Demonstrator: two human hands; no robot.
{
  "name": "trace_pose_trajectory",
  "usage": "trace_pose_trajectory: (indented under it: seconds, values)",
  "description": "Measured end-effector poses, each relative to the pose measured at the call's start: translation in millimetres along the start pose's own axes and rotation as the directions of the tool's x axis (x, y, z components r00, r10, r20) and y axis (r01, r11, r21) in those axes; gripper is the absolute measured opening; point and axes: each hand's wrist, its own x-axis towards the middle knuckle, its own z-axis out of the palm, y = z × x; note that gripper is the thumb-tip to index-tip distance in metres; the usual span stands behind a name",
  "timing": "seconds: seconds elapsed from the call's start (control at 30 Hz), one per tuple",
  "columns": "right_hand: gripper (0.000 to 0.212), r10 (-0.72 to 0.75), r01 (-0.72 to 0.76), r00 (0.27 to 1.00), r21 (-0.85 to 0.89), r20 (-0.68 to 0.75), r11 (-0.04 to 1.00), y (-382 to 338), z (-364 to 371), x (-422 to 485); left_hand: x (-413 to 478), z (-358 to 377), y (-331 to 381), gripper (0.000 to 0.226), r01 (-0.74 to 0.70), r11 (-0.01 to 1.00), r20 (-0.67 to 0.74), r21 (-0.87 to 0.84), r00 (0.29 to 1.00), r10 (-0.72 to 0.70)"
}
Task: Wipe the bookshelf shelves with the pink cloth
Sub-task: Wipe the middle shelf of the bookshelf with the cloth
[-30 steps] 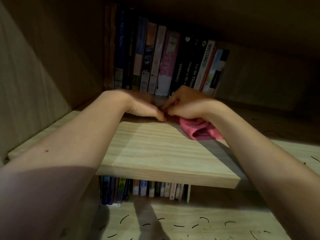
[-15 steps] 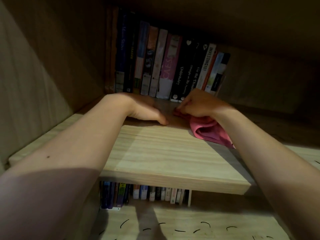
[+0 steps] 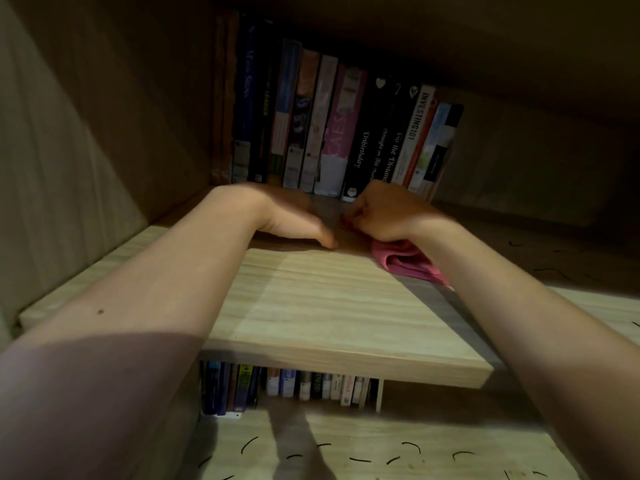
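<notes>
Both my arms reach into a light wooden bookshelf [image 3: 311, 306]. My right hand [image 3: 384, 213] is curled into a fist around the pink cloth [image 3: 408, 261], which bunches out under my wrist onto the shelf board. My left hand [image 3: 294, 220] rests palm down on the same board just left of it, fingers straight and thumb at the edge of the shadow. Both hands lie just in front of a row of upright books [image 3: 332, 129] at the back of the shelf.
The shelf's left side wall [image 3: 69, 150] rises close to my left arm. A lower shelf holds another row of books [image 3: 287, 386]. Below it lies a wooden surface with dark curved marks [image 3: 381, 452]. The shelf's right part is in deep shadow.
My right hand has slid back and to the right with the cloth, away from my left hand, and now sits near the books. My left hand stayed put.
</notes>
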Motion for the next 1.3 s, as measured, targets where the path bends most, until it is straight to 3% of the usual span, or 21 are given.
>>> trace_pose_trajectory:
  seconds: [0.1,0.2,0.27,0.33,0.43,0.5,0.6,0.67,0.77,0.87,1.0,1.1,1.17,1.23,1.3]
  values:
    - [0.026,-0.088,0.083,0.995,0.114,0.042,0.990,-8,-5,-8,2,0,-1,0.032,-0.038,0.999,-0.005,0.017,0.999,0.038]
    - [0.023,-0.009,0.007,1.000,0.141,0.014,0.990,2,-6,-4,4,0,-3,0.025,-0.047,0.999,-0.009,0.009,0.999,0.047]
    - [0.027,0.071,-0.071,0.997,0.019,-0.025,0.997,3,0,2,5,0,-4,0.027,-0.048,0.999,-0.013,-0.006,0.999,0.048]
    - [0.026,0.039,-0.040,0.999,-0.045,-0.033,0.998,-4,4,2,3,0,-2,0.035,-0.038,0.999,-0.004,-0.003,0.999,0.038]
    - [0.021,-0.056,0.056,0.998,0.149,-0.004,0.987,-11,1,-6,3,0,-2,0.040,-0.040,0.999,-0.002,0.006,0.999,0.040]
    - [0.019,-0.005,0.008,1.000,0.223,-0.016,0.975,-5,-2,-7,4,1,-3,0.036,-0.039,0.999,-0.003,-0.004,0.999,0.039]
    - [0.025,0.095,-0.090,0.994,0.109,-0.044,0.990,6,1,3,3,0,-2,0.051,-0.013,1.000,-0.028,-0.004,1.000,0.013]
    - [0.025,0.048,-0.047,0.998,0.019,-0.042,0.999,5,5,5,1,0,-2,0.053,-0.010,1.000,-0.023,0.002,1.000,0.010]
    - [0.022,-0.081,0.080,0.997,0.140,-0.001,0.987,1,-1,-2,1,-1,-1,0.048,-0.024,1.000,0.005,0.002,1.000,0.024]
    - [0.022,-0.046,0.045,0.999,0.233,-0.003,0.971,8,-8,-5,2,0,-1,0.051,-0.017,1.000,-0.011,0.012,1.000,0.017]
    - [0.023,0.028,-0.029,0.999,-0.008,-0.047,1.000,5,5,5,0,-1,0,0.054,0.005,1.000,-0.010,0.002,1.000,-0.005]
    - [0.020,-0.052,0.052,0.999,0.094,0.001,0.994,0,0,-3,1,-1,0,0.043,-0.029,1.000,0.024,-0.009,0.999,0.029]
    - [0.020,-0.001,0.000,1.000,0.166,0.009,0.986,7,-5,-6,1,0,2,0.044,-0.029,1.000,0.049,-0.011,0.998,0.030]
    - [0.025,0.053,-0.052,0.998,0.064,-0.018,0.997,11,-3,-3,2,0,1,0.050,-0.001,1.000,0.082,-0.018,0.997,0.002]
    - [0.027,-0.004,0.002,0.999,-0.045,-0.035,0.999,4,3,0,2,-1,-1,0.048,-0.019,1.000,0.057,-0.019,0.998,0.020]
